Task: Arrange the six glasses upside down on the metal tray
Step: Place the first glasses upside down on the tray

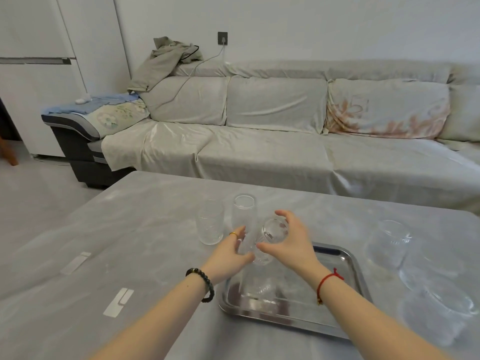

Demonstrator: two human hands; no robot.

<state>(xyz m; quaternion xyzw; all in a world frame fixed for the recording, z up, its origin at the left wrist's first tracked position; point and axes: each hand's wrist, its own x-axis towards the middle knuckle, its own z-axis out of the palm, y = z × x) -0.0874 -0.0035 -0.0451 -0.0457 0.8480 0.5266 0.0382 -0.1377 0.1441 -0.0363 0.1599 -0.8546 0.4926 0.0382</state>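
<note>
Here, head view: both hands work one glass [270, 236] above the far left part of the metal tray [348, 261]. The right hand [288, 242] cups the glass near its round end, thumb low and fingers arched over the top; the left hand [231, 253], w/ a gold ring, pinches the other end from the side. The glass lies tilted, round end toward the camera, neither upright nor inverted; judged mid-flip. One glass already on the tray [259, 284] stands near its left middle, orientation hard to tell through the clear walls. Two more glasses wait on the table [130, 229] just beyond the hands: a short ribbed one [210, 224] and a taller one [244, 214] beside it. At right, approx. three faint clear glass items [389, 242], outlines blurred, count uncertain. To do the step well: finish the turn while clear of the tray, keep both grips till the rim faces down, then lower it flat next to the seated glass w/o touching it, leaving room for the rest. Both forearms reach forward, wrists converging; beaded bracelet on left wrist, red cord on right.
</note>
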